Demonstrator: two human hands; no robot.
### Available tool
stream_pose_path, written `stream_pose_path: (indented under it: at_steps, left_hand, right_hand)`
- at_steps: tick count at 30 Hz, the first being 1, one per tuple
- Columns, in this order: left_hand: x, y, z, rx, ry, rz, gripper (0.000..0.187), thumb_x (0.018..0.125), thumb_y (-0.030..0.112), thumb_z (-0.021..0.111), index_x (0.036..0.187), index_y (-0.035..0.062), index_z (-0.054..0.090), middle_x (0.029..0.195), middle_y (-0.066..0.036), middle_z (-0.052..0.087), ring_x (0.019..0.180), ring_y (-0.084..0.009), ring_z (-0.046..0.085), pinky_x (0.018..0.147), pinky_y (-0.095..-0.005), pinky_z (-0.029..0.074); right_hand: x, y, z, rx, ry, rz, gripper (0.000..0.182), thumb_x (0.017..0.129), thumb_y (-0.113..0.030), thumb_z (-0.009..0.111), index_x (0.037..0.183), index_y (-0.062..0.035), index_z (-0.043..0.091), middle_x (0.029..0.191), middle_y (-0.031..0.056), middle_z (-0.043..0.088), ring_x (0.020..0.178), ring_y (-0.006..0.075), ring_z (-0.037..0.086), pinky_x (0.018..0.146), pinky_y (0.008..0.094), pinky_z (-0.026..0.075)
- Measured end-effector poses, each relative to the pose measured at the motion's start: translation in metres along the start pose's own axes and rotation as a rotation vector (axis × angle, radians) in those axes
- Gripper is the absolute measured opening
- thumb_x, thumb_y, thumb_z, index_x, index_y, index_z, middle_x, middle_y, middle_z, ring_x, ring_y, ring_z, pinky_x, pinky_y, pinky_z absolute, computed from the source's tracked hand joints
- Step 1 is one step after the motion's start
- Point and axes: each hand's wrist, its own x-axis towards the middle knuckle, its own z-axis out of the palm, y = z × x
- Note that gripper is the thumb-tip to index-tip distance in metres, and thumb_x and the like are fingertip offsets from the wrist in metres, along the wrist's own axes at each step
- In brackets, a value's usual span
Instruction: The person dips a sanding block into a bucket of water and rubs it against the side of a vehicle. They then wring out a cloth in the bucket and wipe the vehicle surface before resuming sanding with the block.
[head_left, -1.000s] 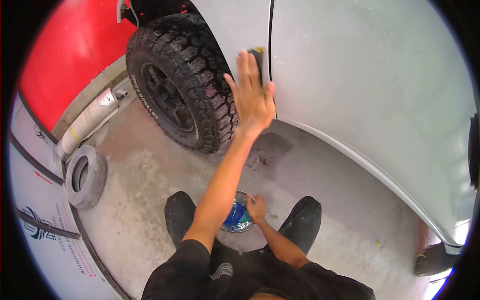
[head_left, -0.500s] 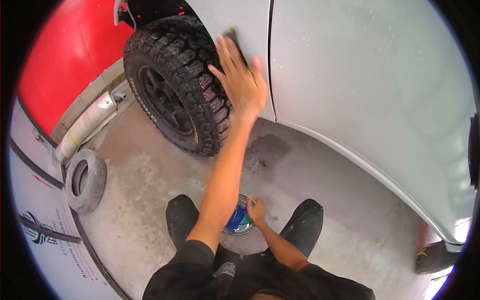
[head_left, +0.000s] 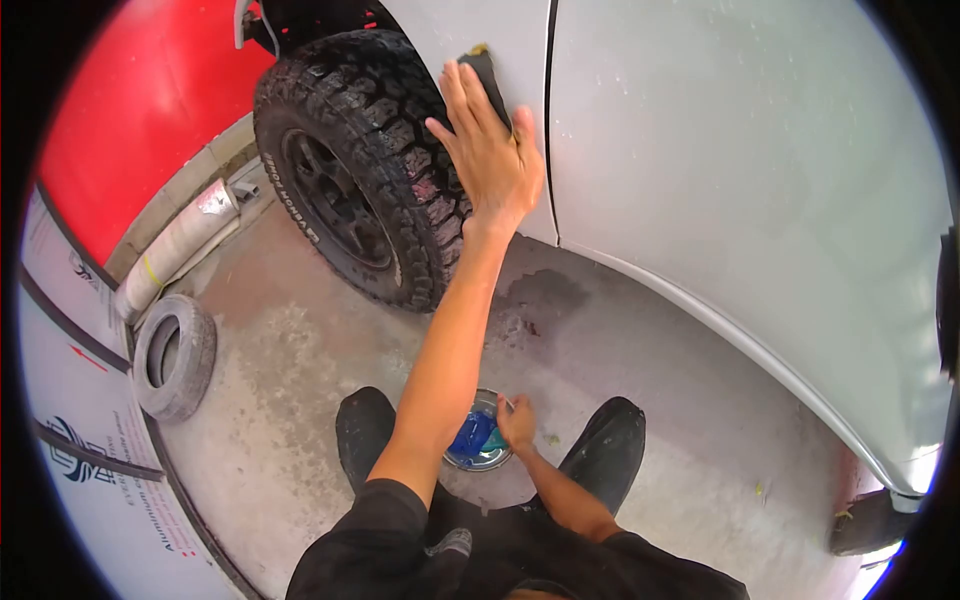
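Note:
My left hand (head_left: 497,170) lies against the silver car panel (head_left: 510,30), beside the front wheel. A dark pad (head_left: 484,76) with a yellowish end is held under its fingers and thumb, flat on the panel. Low between my feet, my right hand (head_left: 517,424) is closed on the rim of a round metal container (head_left: 483,464). Something blue (head_left: 472,434) and something teal show inside the container, partly hidden by my left forearm.
A large black off-road tyre (head_left: 350,170) stands left of my left hand. The silver door (head_left: 740,150) fills the upper right. At the left are a loose grey tyre (head_left: 183,385), a rolled sheet (head_left: 180,245), printed panels (head_left: 90,400) and a red surface (head_left: 150,120).
My left hand and the pad have shifted slightly on the panel, and the fingers show more clearly. My right hand stays at the container. The view has moved a little.

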Motion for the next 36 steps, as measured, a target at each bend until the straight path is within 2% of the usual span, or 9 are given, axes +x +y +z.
stream_pose_path:
  at_steps: [5, 10, 14, 21, 24, 26, 29, 31, 36]
  left_hand:
    - [-0.053, 0.010, -0.002, 0.002, -0.110, -0.034, 0.085, 0.111, 0.059, 0.024, 0.166, -0.0039, 0.010, 0.173, -0.026, 0.010, 0.161, -0.0449, 0.010, 0.122, -0.0737, 0.010]
    - [0.006, -0.006, -0.001, -0.021, -0.006, -0.015, 0.083, 0.112, 0.053, 0.029, 0.166, -0.0059, 0.008, 0.173, -0.028, 0.007, 0.161, -0.0471, 0.006, 0.121, -0.0753, 0.007]
    - [-0.072, 0.003, 0.003, -0.092, -0.138, -0.022, 0.085, 0.111, 0.054, 0.030, 0.166, -0.0064, 0.007, 0.173, -0.029, 0.006, 0.162, -0.0466, 0.003, 0.122, -0.0735, 0.005]
    - [0.019, -0.013, 0.003, -0.120, 0.063, 0.003, 0.081, 0.113, 0.051, 0.027, 0.166, -0.0068, 0.006, 0.173, -0.030, 0.005, 0.162, -0.0447, 0.005, 0.125, -0.0685, 0.004]
    - [-0.089, -0.010, 0.026, -0.119, 0.013, -0.022, 0.080, 0.113, 0.050, 0.029, 0.166, -0.0069, 0.007, 0.173, -0.030, 0.007, 0.162, -0.0452, 0.005, 0.128, -0.0628, 0.007]
    - [-0.098, -0.009, 0.028, -0.131, 0.002, -0.011, 0.077, 0.113, 0.046, 0.028, 0.166, -0.0071, 0.007, 0.173, -0.030, 0.007, 0.162, -0.0457, 0.003, 0.129, -0.0598, 0.007]
    - [0.004, -0.017, 0.011, -0.109, 0.137, 0.004, 0.071, 0.114, 0.038, 0.031, 0.165, -0.0077, 0.013, 0.172, -0.031, 0.013, 0.161, -0.0476, 0.009, 0.128, -0.0598, 0.009]
    - [0.016, -0.024, 0.014, -0.108, 0.187, 0.054, 0.066, 0.114, 0.032, 0.033, 0.164, -0.0083, 0.019, 0.170, -0.032, 0.020, 0.159, -0.0492, 0.016, 0.128, -0.0594, 0.014]
    - [-0.087, -0.031, 0.033, -0.092, 0.154, 0.117, 0.056, 0.112, 0.017, 0.036, 0.160, -0.0101, 0.029, 0.167, -0.034, 0.028, 0.153, -0.0529, 0.029, 0.126, -0.0585, 0.024]
  right_hand:
    - [-0.004, -0.001, 0.002, 0.001, -0.001, 0.022, 0.058, 0.097, -0.056, 0.065, 0.102, 0.0012, 0.065, 0.098, 0.0265, 0.071, 0.097, 0.0463, 0.067, 0.086, 0.0533, 0.052]
    - [-0.001, 0.005, 0.007, 0.012, 0.027, -0.003, 0.058, 0.097, -0.057, 0.066, 0.101, 0.0013, 0.065, 0.100, 0.0266, 0.070, 0.096, 0.0460, 0.067, 0.086, 0.0531, 0.052]
    - [-0.003, 0.009, 0.010, 0.048, 0.015, -0.002, 0.056, 0.097, -0.055, 0.067, 0.100, 0.0010, 0.065, 0.097, 0.0257, 0.070, 0.095, 0.0453, 0.067, 0.085, 0.0529, 0.052]
    - [-0.003, 0.001, 0.002, 0.011, -0.039, 0.044, 0.056, 0.097, -0.055, 0.065, 0.104, 0.0009, 0.064, 0.103, 0.0262, 0.069, 0.101, 0.0456, 0.066, 0.088, 0.0534, 0.051]
    - [-0.005, 0.003, 0.005, 0.043, -0.046, 0.053, 0.054, 0.098, -0.054, 0.064, 0.105, 0.0001, 0.064, 0.103, 0.0256, 0.069, 0.102, 0.0461, 0.065, 0.088, 0.0534, 0.051]
    - [-0.005, 0.004, 0.003, 0.046, -0.064, 0.052, 0.055, 0.098, -0.054, 0.063, 0.106, 0.0002, 0.064, 0.105, 0.0257, 0.068, 0.103, 0.0467, 0.065, 0.088, 0.0534, 0.051]
    - [0.000, 0.008, 0.010, 0.027, -0.004, 0.033, 0.055, 0.097, -0.054, 0.066, 0.099, 0.0006, 0.065, 0.099, 0.0274, 0.071, 0.095, 0.0460, 0.068, 0.084, 0.0519, 0.053]
    - [0.004, 0.013, 0.014, 0.035, 0.011, -0.004, 0.055, 0.097, -0.054, 0.067, 0.099, 0.0007, 0.065, 0.098, 0.0273, 0.071, 0.095, 0.0458, 0.068, 0.083, 0.0519, 0.053]
    - [-0.009, 0.006, 0.005, 0.029, -0.014, 0.031, 0.056, 0.097, -0.054, 0.066, 0.100, 0.0014, 0.065, 0.100, 0.0271, 0.070, 0.097, 0.0454, 0.067, 0.085, 0.0525, 0.052]
